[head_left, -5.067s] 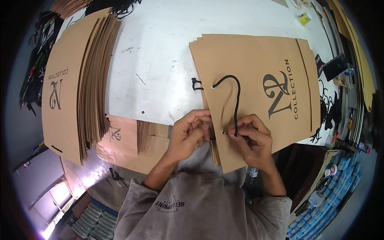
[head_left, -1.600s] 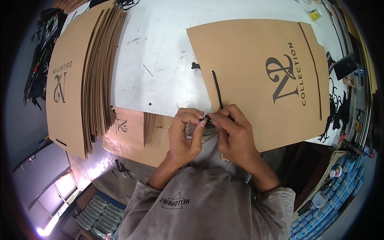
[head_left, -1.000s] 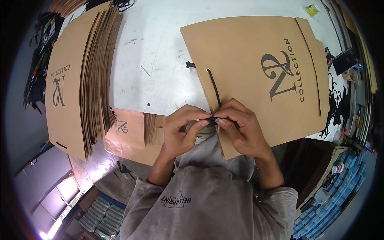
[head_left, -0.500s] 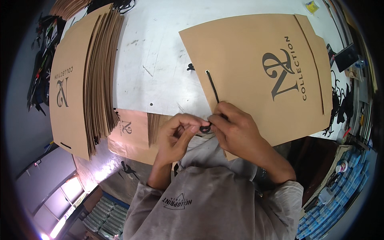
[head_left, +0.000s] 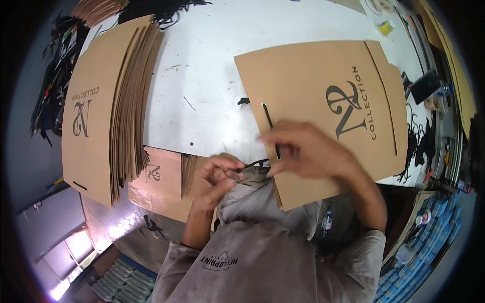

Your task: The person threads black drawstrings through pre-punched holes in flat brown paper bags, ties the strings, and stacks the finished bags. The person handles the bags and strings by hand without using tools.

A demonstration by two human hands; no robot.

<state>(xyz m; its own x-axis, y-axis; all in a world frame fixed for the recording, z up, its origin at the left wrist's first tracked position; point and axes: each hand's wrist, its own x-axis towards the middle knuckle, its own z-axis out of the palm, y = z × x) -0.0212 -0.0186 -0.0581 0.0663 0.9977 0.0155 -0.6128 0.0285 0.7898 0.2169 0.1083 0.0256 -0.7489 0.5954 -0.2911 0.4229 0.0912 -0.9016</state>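
Pinching thin black cord handle [head_left: 254,164], left hand [head_left: 218,178] fingers clenched; right hand [head_left: 303,151] blurred over flat brown paper bag [head_left: 323,96], its grip unreadable.

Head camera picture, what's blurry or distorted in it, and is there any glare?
Head view: the right hand is smeared by motion blur, the left hand sharper; fisheye bends the stack of flat paper bags toward the dark rim; bright glare at the lower left.

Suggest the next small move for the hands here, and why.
Probably pull the black cord snug. The left hand pinches its loose end at the edge of the flat brown paper bag, and the blurred right hand covers where it meets the bag.
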